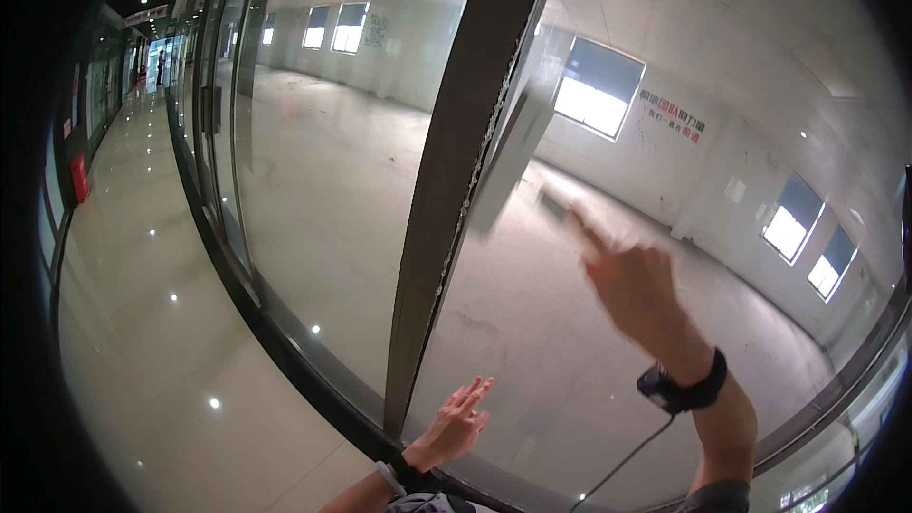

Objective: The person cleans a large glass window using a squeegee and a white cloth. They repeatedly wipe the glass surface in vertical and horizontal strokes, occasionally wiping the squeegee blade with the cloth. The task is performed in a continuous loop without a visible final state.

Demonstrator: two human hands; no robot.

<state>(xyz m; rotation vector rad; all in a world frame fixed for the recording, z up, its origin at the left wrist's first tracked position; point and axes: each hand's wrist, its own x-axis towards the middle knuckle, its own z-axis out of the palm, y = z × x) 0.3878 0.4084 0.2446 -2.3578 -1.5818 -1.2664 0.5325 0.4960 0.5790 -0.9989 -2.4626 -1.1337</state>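
Note:
My right hand [634, 285] is raised in front of a large glass pane [541, 342], with the index finger stretched out and the other fingers curled. A small flat grey tool [554, 204], blurred by motion, shows at that fingertip; its handle is hidden in the hand. On the right wrist a black strap carries a small device [659, 386] with a cable hanging down. Lower down, my left hand [456, 420] is near the glass with two fingers extended and nothing in it. Left of both hands rises a dark upright frame post [449, 178] with a rough, whitish strip along its edge.
A dark bottom rail [285, 349] runs beneath the glass. To the left stretches a corridor with a glossy tiled floor [171, 342], a red box [79, 179] by its far wall and a distant person [161, 65]. Through the glass appear a pale room and several windows [598, 89].

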